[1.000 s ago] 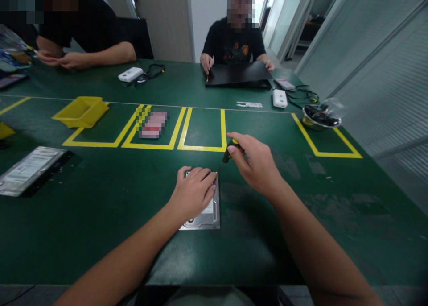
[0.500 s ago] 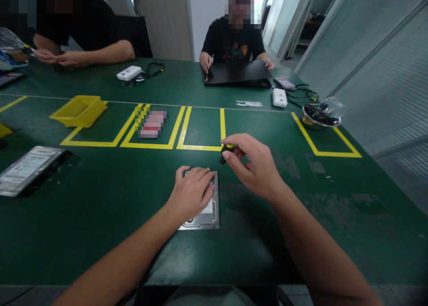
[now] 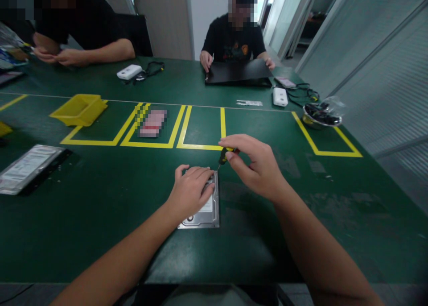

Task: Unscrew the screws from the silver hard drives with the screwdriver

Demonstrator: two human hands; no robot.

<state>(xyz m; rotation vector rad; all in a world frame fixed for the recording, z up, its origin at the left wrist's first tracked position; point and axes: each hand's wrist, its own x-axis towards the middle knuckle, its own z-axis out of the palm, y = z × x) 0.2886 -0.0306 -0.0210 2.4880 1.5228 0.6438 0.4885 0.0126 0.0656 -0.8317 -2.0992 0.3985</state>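
Observation:
A silver hard drive (image 3: pixel 211 219) with a white label lies flat on the green table in front of me. My left hand (image 3: pixel 190 192) rests across its upper part, fingers stretched flat over the cover, and hides much of it. Between the thumb and fingers of my right hand (image 3: pixel 256 163) is a small black-and-yellow screwdriver (image 3: pixel 223 156). The tool leans, its thin shaft pointing down to the drive's top right corner, close to my left fingertips. Whether the tip sits in a screw is too small to tell.
Another hard drive (image 3: pixel 30 167) lies at the left. Beyond are a yellow bin (image 3: pixel 80 110), a blurred pink item (image 3: pixel 153 123) and yellow tape outlines. A bowl of dark parts (image 3: pixel 321 116) stands at the right. Across the table a co-worker holds a black panel (image 3: pixel 237 72); another person sits left.
The screwdriver's handle has turned slightly in my right fingers and tilts a little differently. My left hand and the hard drive stay in place.

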